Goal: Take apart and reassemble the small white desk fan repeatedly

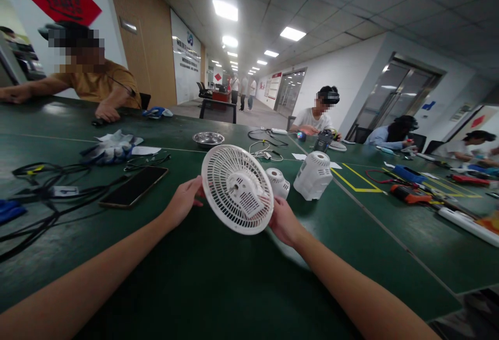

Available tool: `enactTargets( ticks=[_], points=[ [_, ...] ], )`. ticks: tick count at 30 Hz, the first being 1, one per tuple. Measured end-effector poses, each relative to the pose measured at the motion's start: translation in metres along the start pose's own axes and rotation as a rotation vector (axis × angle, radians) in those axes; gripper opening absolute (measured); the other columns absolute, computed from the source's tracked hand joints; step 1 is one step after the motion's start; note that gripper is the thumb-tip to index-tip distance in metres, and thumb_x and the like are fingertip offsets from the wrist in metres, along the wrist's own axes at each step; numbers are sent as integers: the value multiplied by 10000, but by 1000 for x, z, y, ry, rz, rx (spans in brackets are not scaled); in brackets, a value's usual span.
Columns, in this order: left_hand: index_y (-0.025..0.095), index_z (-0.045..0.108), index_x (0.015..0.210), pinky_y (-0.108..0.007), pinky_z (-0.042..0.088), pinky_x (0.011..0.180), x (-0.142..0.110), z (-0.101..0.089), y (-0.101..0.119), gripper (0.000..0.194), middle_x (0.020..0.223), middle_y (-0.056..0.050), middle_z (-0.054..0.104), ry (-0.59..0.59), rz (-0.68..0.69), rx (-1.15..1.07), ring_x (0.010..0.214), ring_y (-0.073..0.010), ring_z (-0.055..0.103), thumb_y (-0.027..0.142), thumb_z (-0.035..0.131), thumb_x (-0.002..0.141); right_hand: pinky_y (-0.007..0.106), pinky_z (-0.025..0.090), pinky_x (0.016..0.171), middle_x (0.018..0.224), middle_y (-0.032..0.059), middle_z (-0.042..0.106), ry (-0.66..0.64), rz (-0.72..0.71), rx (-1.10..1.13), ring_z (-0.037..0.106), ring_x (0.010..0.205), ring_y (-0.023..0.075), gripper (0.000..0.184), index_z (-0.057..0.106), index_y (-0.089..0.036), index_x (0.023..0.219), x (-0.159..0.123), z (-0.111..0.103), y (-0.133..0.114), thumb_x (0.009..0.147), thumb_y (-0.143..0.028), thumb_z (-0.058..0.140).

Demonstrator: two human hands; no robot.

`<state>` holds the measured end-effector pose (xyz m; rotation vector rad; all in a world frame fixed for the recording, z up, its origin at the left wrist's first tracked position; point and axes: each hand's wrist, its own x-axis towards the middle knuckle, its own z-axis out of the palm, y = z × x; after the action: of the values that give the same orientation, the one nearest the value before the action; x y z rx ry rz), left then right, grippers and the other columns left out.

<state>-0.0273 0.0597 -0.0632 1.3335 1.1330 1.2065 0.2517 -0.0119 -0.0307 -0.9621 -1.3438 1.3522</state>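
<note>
Clearly, the grip of both hands is closed on the white fan grille (237, 189): the left hand (185, 200) pinches its left rim, while the right hand (286, 223) holds its lower right edge, some fingers hidden behind. The grille is tilted above the green bench (187, 288), its slotted face and hub turned toward the wearer.

Just behind its right side sits a small white rounded housing (279, 184), and next to that a larger white housing (313, 176) stands upright. Beyond the grille are a shiny metal bowl (208, 139) and a white cord (267, 154). To the left lie a dark phone (134, 186), tangled black cables (49, 192) and grey-and-blue gloves (111, 147). Well to the right rests an orange-and-black meter (411, 193). Across the bench, a co-worker in a white shirt (312, 118) and another in a mustard shirt (117, 81) are seated.
</note>
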Motion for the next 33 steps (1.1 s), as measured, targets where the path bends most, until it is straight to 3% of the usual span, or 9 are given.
enactTargets(
  ticks=[3,6,10,15,21,29,33],
  points=[
    [140,715,997,-322,510,590,5,-4,-4,721,992,-142,738,-20,-90,-126,838,-272,669,789,468,802,351,533,805,985,60,683,157,-174,-268,654,886,204,469,617,-205,1131,1,-14,-6,742,-413,777],
    [154,727,994,-342,521,642,7,-9,-6,745,941,-136,751,-113,-168,-264,847,-281,678,798,391,830,375,536,840,1028,71,672,204,-273,-466,653,929,214,575,571,-211,1223,0,-24,-7,729,-399,797],
    [124,742,986,-357,526,741,6,-9,-6,688,939,-140,762,-270,-257,-349,838,-271,696,728,431,873,386,546,835,1046,71,666,116,-346,-683,655,914,216,652,532,-224,1258,-1,-25,-3,707,-428,813],
    [112,746,979,-341,533,797,10,-6,-9,343,942,-121,767,-193,-299,-294,818,-225,700,415,718,822,408,541,849,1139,98,639,-4,-421,-950,638,936,234,634,534,-216,1217,-1,-19,-4,694,-446,810],
    [108,743,1020,-335,534,751,7,-4,-6,397,925,-122,768,-169,-274,-202,799,-219,701,433,743,792,408,527,891,1201,111,599,-71,-461,-978,607,1046,253,593,541,-214,1226,0,-19,-6,751,-487,769],
    [145,751,974,-334,535,727,7,-6,-6,387,877,-82,769,-170,-264,-124,766,-211,702,483,726,787,365,522,837,1072,78,630,-18,-600,-898,595,1004,222,153,655,-231,978,3,-23,-8,877,-346,660],
    [154,754,955,-333,535,727,8,-6,-6,359,872,-76,768,-170,-273,-130,764,-214,706,469,724,785,397,508,880,1041,73,648,-25,-620,-897,613,974,222,159,691,-241,979,2,-22,-9,863,-350,685]
  ],
)
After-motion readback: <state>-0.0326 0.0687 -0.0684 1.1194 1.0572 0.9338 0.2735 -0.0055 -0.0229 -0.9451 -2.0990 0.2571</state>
